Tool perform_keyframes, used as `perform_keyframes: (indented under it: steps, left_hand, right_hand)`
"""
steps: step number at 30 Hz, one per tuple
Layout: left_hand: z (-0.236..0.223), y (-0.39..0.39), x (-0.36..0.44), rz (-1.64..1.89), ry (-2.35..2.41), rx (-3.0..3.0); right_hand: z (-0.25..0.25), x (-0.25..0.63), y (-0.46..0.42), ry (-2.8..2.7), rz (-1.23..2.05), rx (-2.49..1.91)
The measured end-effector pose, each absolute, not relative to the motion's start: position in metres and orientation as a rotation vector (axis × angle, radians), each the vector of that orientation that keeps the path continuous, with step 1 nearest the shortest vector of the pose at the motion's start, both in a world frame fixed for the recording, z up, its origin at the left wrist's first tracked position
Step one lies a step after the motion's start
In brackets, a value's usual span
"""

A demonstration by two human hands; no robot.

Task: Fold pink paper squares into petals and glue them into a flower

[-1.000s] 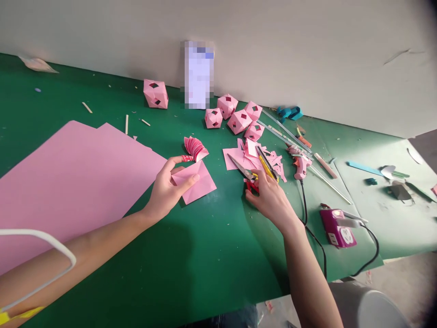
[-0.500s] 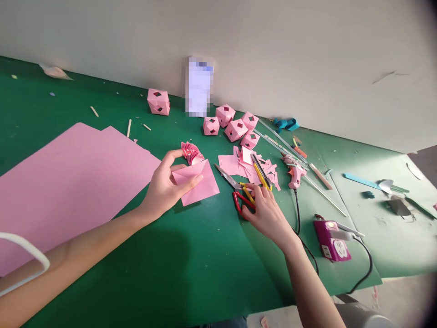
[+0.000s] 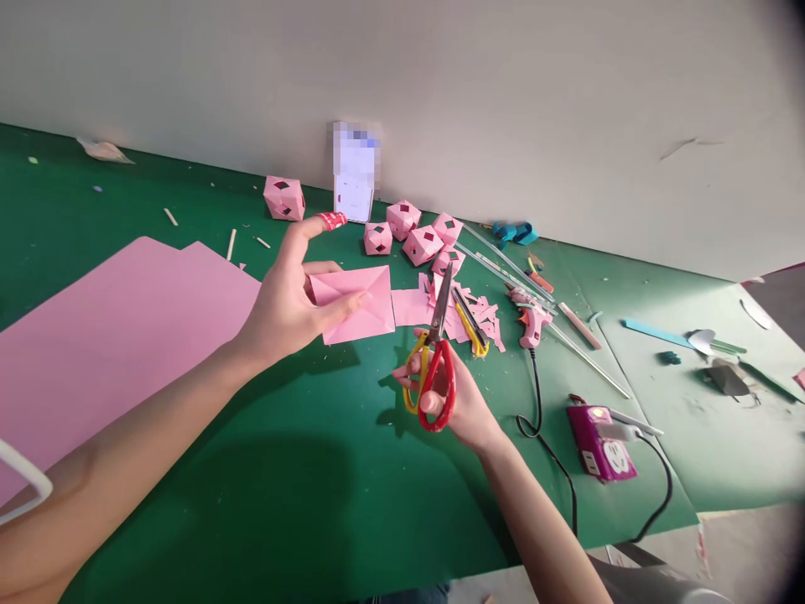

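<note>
1. Two hands over the green table [image 3: 283, 503], both w/ something in the fingers.
2. L hand [image 3: 283, 310]: thumb laid across front of the folded pink paper [image 3: 374, 289], other fingers behind it. Thumb & fingers closed on it, so pinched by its L side. Index finger lifted clear & bent, red wrap [image 3: 333, 220] on its tip.
3. Folded pink paper: mid-view, creases showing, looks held just above table, R edge free.
4. R hand [image 3: 462, 398]: fingers curled round scissors [image 3: 435, 337]; thumb at the red loop, others at the yellow one. Blades look together, pointing up & away. Scissors just R of the paper, not touching it; blade tip overlaps view of a pink box behind.
5. Pink scraps [image 3: 489, 315] in a loose heap on table beyond scissors, w/ yellow cutter [image 3: 470, 323] lying on/against them (can't tell which).
6. Back of table: 5 pink boxes w/ diamond holes [image 3: 423, 245] bunched tog.; 1 lone pink box [image 3: 284, 199] farther L. Phone [image 3: 353, 201] stands upright btwn, nr wall [image 3: 503, 101], screen lit, mostly blurred.
7. L side: lg pink sheets [image 3: 151, 335] flat on table, partly under view of L forearm.
8. R side: pink glue gun [image 3: 533, 327] nr clear sticks [image 3: 591, 361], its cord running twd table's front edge. Purple power block [image 3: 600, 440] R of cord, plug in it. Blue strip [image 3: 657, 333] farther R.
</note>
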State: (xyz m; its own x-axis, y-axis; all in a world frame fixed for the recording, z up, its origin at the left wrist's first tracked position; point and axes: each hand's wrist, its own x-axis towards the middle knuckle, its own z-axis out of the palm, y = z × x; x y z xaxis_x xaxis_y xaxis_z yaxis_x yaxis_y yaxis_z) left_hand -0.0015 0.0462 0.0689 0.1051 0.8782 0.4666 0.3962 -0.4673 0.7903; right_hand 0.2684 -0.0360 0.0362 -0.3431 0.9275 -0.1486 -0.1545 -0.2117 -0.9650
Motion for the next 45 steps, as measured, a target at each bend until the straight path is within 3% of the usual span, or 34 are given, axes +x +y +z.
perform_keyframes:
  steps: [6,21,45]
  left_hand:
    - [0.069,0.042,0.002,1.305,1.165,1.896]
    - [0.074,0.028,0.015,1.256,1.248,1.819]
    - [0.084,0.017,0.023,1.336,1.271,1.856]
  right_hand:
    - [0.032,0.25,-0.047,-1.459,1.665,-0.813]
    - [0.041,0.229,-0.054,-1.585,1.218,-1.22]
    - [0.039,0.224,-0.051,-1.559,1.19,-1.268]
